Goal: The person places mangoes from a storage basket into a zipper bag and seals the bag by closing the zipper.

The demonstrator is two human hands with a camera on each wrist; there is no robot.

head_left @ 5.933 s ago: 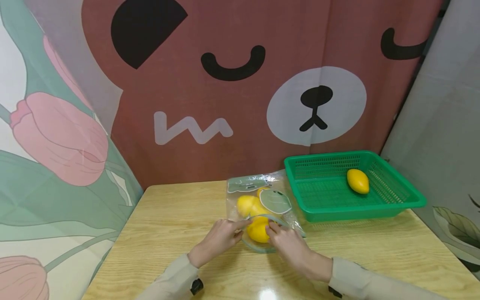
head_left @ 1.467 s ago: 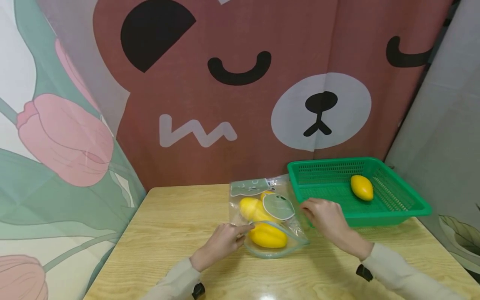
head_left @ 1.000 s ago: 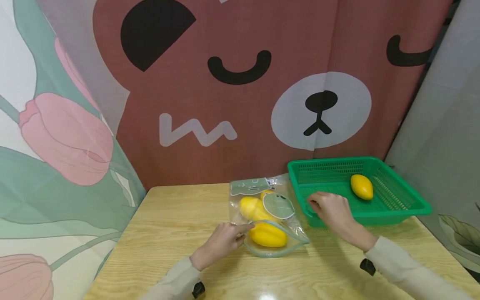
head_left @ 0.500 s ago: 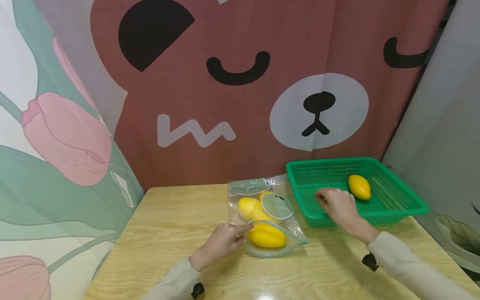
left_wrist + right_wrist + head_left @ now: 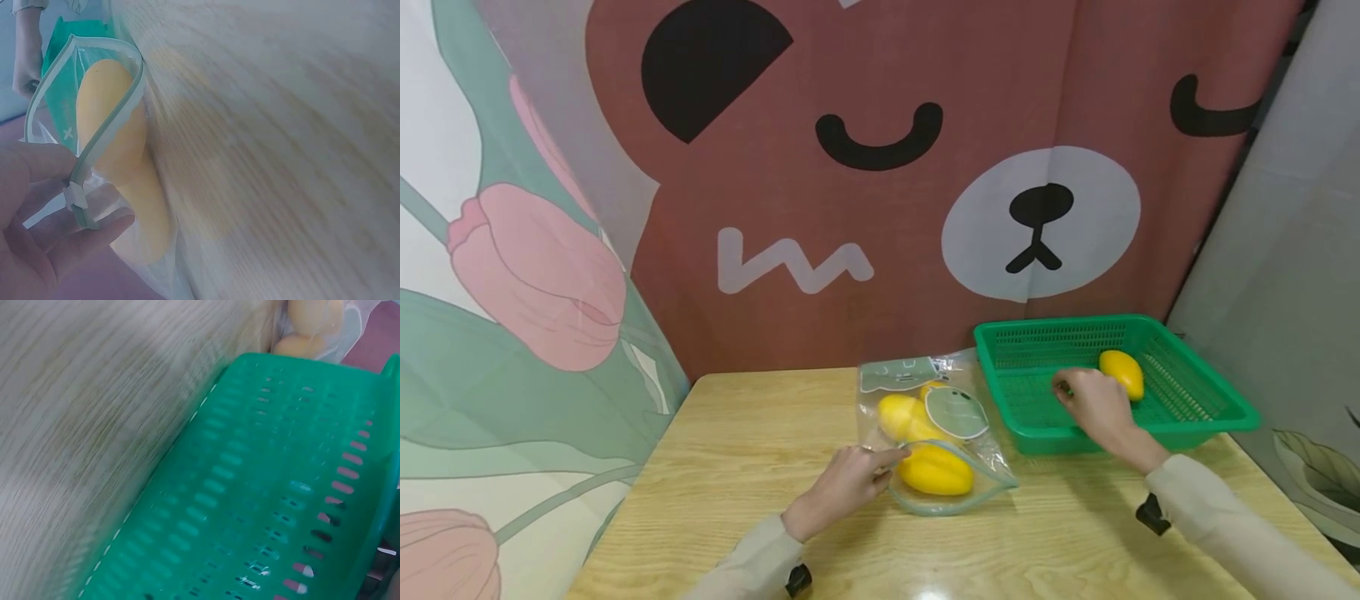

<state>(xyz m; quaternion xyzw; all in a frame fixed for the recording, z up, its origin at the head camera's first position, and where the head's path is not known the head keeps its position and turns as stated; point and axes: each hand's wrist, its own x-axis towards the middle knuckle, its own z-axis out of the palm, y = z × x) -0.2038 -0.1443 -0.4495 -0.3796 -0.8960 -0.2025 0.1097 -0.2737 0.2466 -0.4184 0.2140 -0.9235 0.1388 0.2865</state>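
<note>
A clear zip bag (image 5: 957, 505) with green printed patches lies on the table, its mouth gaping toward me. Several yellow fruits (image 5: 938, 472) are inside it. My left hand (image 5: 840, 486) pinches the left end of the bag's mouth; in the left wrist view the fingers are at the zip edge beside a small white slider (image 5: 75, 195). Over the near side of the green basket (image 5: 1213, 419) hovers my right hand (image 5: 1101, 408), fingers loosely curled and holding nothing. Just beyond it, in the basket, lies one yellow lemon-shaped fruit (image 5: 1122, 373), partly covered by the hand.
The wooden table (image 5: 752, 433) extends left of the bag and along the front. Behind it hangs a curtain (image 5: 895, 317) with a bear print. The basket's perforated wall (image 5: 237, 475) fills much of the right wrist view, with the bag close beyond it.
My right hand has left the bag's mouth and moved right over the basket, nearing the fruit there. The left hand keeps its grip on the bag, which stays in place.
</note>
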